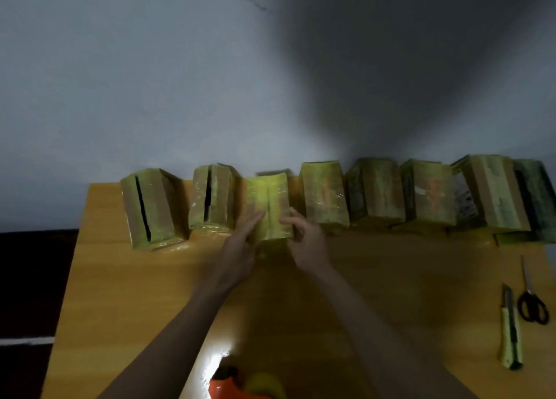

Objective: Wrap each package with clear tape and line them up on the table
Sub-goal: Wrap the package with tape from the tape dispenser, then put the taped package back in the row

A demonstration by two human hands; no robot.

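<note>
Against a pale wall, our wooden table (120, 278) carried the row of packages. We held the third package (268, 209) upright in the gap, left hand (240, 245) flat-fingered against its side, right hand (304, 239) curled round its other edge, both equally near.

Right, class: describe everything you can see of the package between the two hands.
The package is a yellow-green box, glossy as if wrapped in clear tape, with a crease down its front. It stands upright, third from the left in the row along the table's far edge. The left hand lies against its left side with straight fingers; the right hand grips its right edge.
</note>
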